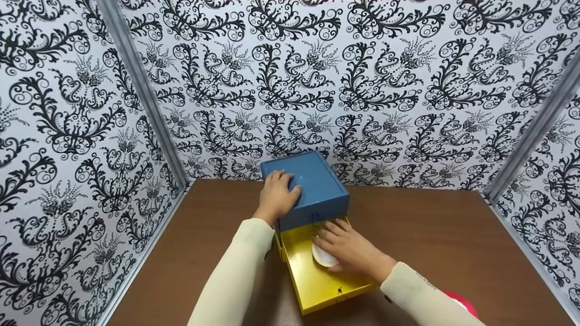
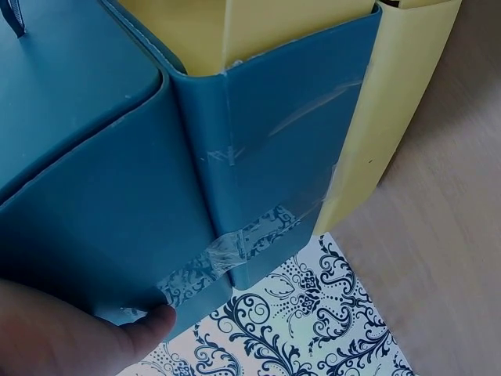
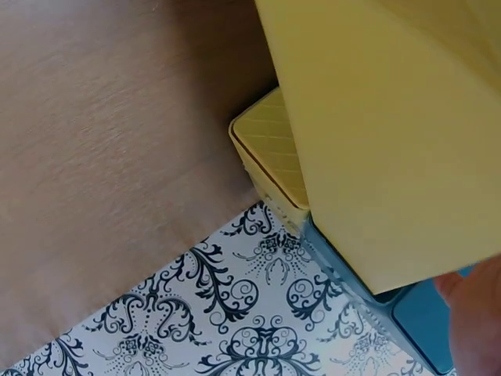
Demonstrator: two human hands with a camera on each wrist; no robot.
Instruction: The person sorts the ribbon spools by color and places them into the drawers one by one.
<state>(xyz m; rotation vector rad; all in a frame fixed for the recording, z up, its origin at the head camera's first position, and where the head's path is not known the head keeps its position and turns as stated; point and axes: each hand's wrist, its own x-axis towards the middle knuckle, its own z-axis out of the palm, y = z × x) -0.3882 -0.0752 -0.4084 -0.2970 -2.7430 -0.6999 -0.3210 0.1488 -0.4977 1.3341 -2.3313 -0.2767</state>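
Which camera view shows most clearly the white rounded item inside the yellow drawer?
The head view: it looks down into the yellow drawer and shows the white rounded item, although the right hand partly covers it. Neither wrist view shows it.

Beneath the left hand point(image 1: 277, 195) is a blue box-shaped casing point(image 1: 317, 181); in the right hand point(image 1: 351, 249), a white round object point(image 1: 322, 256), above a yellow rectangular drawer point(image 1: 312, 285). Beyond both hands, white wall panels point(image 1: 294, 77) bear black floral scrolls; around them, a brown tabletop point(image 1: 417, 231).
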